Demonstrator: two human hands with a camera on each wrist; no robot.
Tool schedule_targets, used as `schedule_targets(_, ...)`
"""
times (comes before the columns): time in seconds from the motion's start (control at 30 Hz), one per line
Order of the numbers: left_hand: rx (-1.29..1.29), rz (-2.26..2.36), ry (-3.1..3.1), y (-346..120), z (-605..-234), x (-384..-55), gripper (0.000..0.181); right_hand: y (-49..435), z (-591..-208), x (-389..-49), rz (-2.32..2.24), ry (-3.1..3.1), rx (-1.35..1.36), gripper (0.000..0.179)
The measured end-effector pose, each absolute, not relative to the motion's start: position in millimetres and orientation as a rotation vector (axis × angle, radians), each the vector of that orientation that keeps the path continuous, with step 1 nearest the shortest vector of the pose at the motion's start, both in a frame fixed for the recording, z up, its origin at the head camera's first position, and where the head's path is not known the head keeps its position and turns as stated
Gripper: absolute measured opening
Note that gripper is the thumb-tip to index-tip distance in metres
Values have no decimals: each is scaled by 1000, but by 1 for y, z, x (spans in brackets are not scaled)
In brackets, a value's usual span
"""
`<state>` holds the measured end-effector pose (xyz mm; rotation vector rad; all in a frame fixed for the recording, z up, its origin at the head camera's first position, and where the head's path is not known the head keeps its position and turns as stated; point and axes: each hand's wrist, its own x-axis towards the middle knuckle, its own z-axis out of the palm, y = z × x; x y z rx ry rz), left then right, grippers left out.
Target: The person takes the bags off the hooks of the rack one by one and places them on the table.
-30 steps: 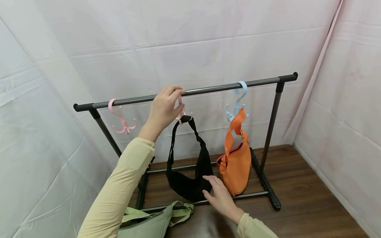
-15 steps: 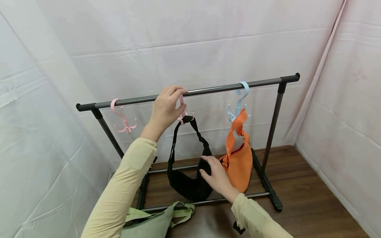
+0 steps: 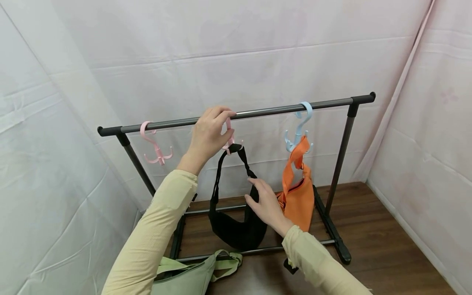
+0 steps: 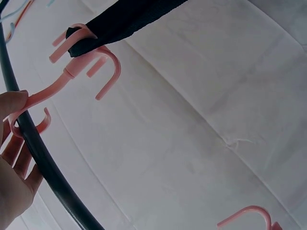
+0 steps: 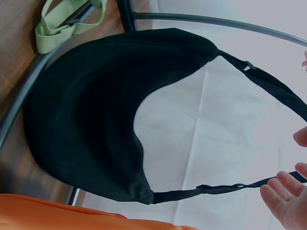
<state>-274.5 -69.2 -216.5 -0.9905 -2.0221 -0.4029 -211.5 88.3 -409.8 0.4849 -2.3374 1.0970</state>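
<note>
My left hand [image 3: 211, 133] is up at the metal rail [image 3: 269, 111] and pinches the curved top of a pink S-shaped hook [image 4: 81, 64], thumb in front and fingers behind. From one prong of that hook hangs a black shoulder bag [image 3: 236, 233] by its strap, its body low near the rack's bottom bar. My right hand [image 3: 266, 205] is beside the right half of the strap, fingers loosely extended and holding nothing. In the right wrist view, its fingertips [image 5: 271, 196] overlap the strap's edge.
An orange bag [image 3: 300, 205] hangs from a light blue hook [image 3: 298, 133] to the right. Another pink hook [image 3: 156, 151] hangs on the rail at left with nothing on it. A light green bag [image 3: 189, 278] lies on the wooden floor in front of the rack.
My right hand has risen along the right side of the black bag, from its body up to the strap. My left hand has stayed at the hook on the rail.
</note>
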Motion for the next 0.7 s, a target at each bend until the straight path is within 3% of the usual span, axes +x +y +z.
schedule_targets(0.7, -996, -404, -2011, -69, -216, -275, 30, 93, -345, -250, 1086, -2283, 448, 46)
